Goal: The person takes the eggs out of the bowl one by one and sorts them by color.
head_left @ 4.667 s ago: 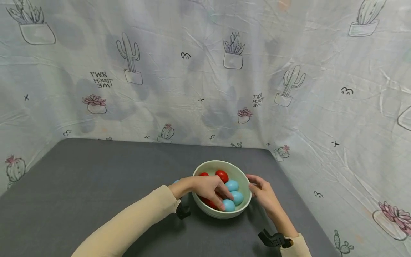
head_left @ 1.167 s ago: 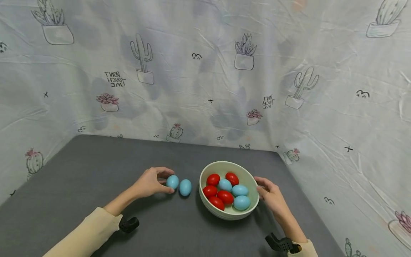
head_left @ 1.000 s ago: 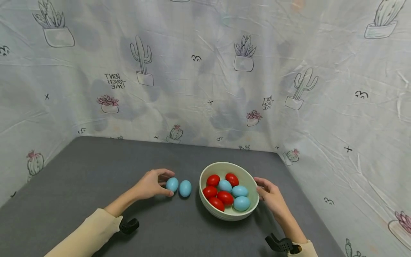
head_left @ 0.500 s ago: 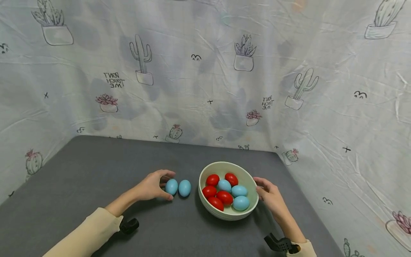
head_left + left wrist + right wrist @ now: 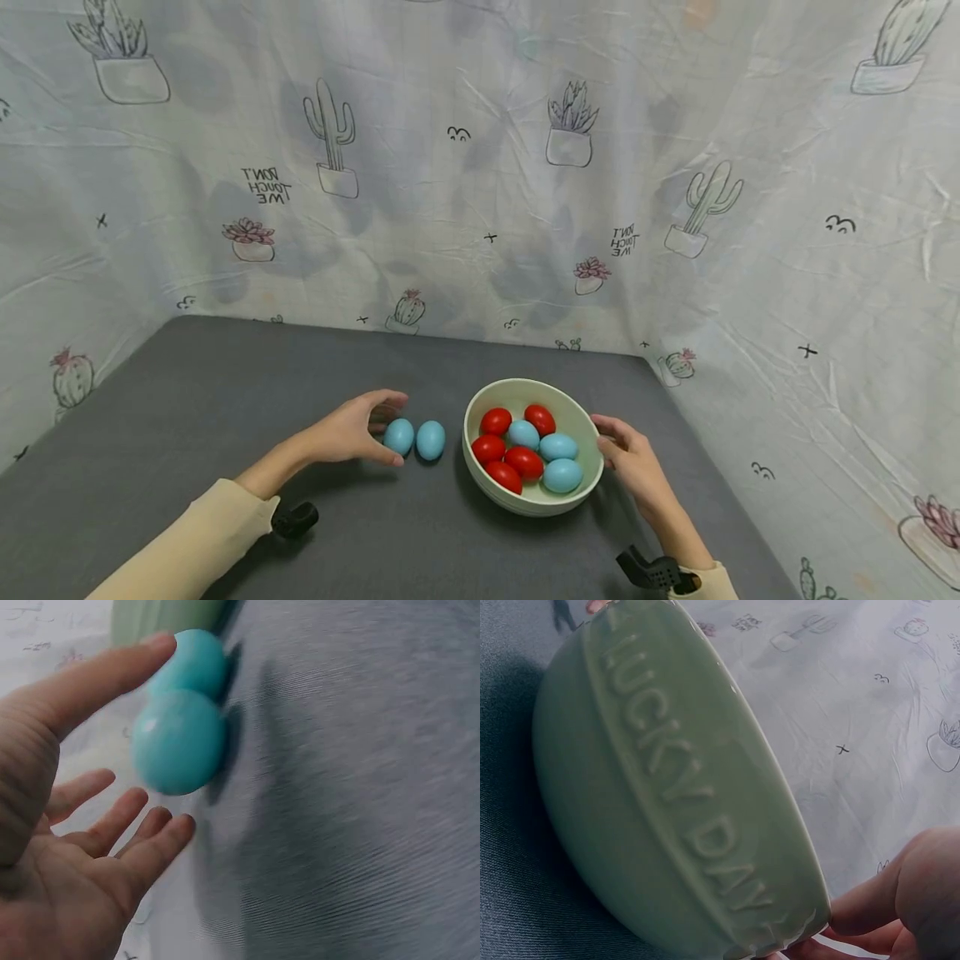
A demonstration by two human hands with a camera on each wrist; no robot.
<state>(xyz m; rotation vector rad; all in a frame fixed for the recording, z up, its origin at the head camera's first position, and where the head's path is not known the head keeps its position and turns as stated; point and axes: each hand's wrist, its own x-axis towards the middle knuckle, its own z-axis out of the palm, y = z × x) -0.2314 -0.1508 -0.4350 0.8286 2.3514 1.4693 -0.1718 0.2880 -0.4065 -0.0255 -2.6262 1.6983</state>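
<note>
On the grey table two light-blue eggs lie side by side, a left egg (image 5: 399,437) and a right egg (image 5: 431,440). My left hand (image 5: 352,429) is around the left egg with thumb and fingers spread; in the left wrist view a gap shows between the fingertips and that egg (image 5: 180,742). The pale green bowl (image 5: 480,479) to the right contains several red eggs (image 5: 524,462) and three blue eggs (image 5: 562,476). My right hand (image 5: 637,467) holds the bowl's right side at the rim. The right wrist view shows raised "LUCKY DAY" lettering on its wall (image 5: 645,810).
The grey table (image 5: 300,367) ends at a pale cloth (image 5: 420,183) printed with cactus drawings, which rises at the back and sides. A black wrist camera (image 5: 296,521) sits at the left cuff, and another black wrist camera (image 5: 648,571) at the right.
Earlier my left hand reached into the bowl; later it was at the left blue egg beside the bowl. Since then its thumb and fingers have spread away from that egg. The right hand stays put.
</note>
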